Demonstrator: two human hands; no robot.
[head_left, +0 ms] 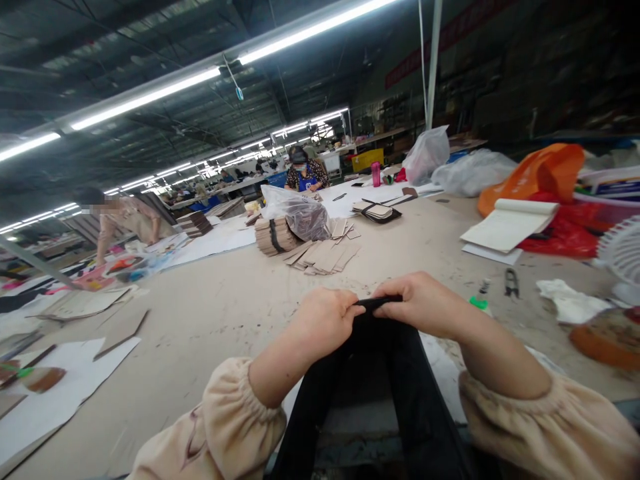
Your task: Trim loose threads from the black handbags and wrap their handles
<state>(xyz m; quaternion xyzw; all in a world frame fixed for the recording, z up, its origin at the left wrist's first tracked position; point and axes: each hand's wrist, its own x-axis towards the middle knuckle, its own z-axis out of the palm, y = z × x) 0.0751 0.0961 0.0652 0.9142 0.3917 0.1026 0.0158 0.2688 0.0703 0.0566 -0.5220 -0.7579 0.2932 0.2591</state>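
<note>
My left hand [327, 321] and my right hand [425, 303] meet in front of me at the table's near edge. Both pinch the top edge of a black fabric piece [407, 380], fingers closed and thumbs pressed against it. Two long black bands of it hang down toward me, with a dark gap between them. What the piece belongs to cannot be made out. Just beyond my hands lies a fanned heap of flat beige strips [323, 257], beside a banded bundle of similar strips [274, 237].
A clear plastic bag [300, 207] leans on the bundle. On the right are thread snips [511, 283], a notepad [507, 223], an orange bag [535, 177] and a white fan [620, 250]. Papers [65, 387] lie left. Co-workers [133, 217] stand or sit farther off.
</note>
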